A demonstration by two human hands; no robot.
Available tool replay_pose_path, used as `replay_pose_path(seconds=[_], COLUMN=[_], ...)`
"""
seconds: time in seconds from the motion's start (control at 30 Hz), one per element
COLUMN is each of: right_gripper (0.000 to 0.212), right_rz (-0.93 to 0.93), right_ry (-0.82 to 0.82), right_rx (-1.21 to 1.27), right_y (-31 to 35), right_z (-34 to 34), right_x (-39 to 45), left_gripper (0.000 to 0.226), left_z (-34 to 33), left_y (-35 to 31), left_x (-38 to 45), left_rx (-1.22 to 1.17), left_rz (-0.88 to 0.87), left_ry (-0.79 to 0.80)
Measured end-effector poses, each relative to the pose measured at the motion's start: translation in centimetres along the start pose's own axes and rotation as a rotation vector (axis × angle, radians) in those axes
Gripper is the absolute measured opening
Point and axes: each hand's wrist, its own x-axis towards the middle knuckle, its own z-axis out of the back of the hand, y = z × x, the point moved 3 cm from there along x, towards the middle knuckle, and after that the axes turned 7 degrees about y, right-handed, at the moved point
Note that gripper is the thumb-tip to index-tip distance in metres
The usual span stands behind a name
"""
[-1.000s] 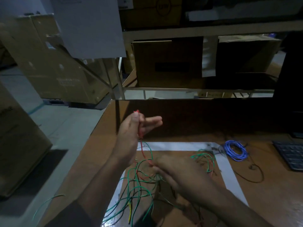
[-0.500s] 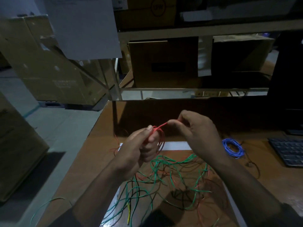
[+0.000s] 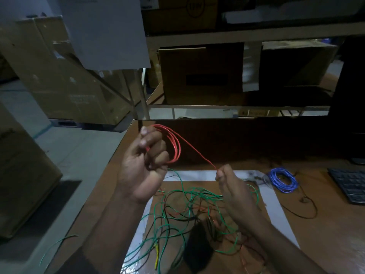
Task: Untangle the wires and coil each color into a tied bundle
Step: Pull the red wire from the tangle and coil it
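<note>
My left hand [image 3: 143,165] is raised above the table and grips a small coil of red wire [image 3: 175,147], a few loops wound round its fingers. A straight run of the same red wire slants down to my right hand [image 3: 235,186], which pinches it between thumb and fingertips. Under both hands a tangle of green wires [image 3: 187,206] mixed with black and red strands lies on a white-bordered mat [image 3: 197,175]. A blue wire bundle [image 3: 283,179], coiled, rests on the table to the right.
The brown table [image 3: 110,186] ends at its left edge near my left arm, and one green strand [image 3: 55,246] hangs over that edge. A black keyboard [image 3: 349,184] sits at the far right. Shelves with cardboard boxes [image 3: 201,74] stand behind.
My left hand rose and now shows more red loops. My right hand dropped from beside the left hand down and to the right, drawing the red wire out straight.
</note>
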Motion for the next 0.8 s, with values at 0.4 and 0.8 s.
replay_pose_path(seconds=[0.4, 0.8], right_gripper=[0.025, 0.025], right_rz=[0.302, 0.376], right_ry=[0.507, -0.024], right_rx=[-0.407, -0.172], right_y=[5.0, 7.3], right_z=[-1.9, 3.5], right_x=[-2.4, 2.2], left_gripper=[0.041, 0.048], left_z=[1.7, 2.6], left_y=[-0.3, 4.5], left_x=[0.9, -1.2], left_rx=[0.737, 1.397], left_rz=[-0.262, 0.216], left_ry=[-0.320, -0.294])
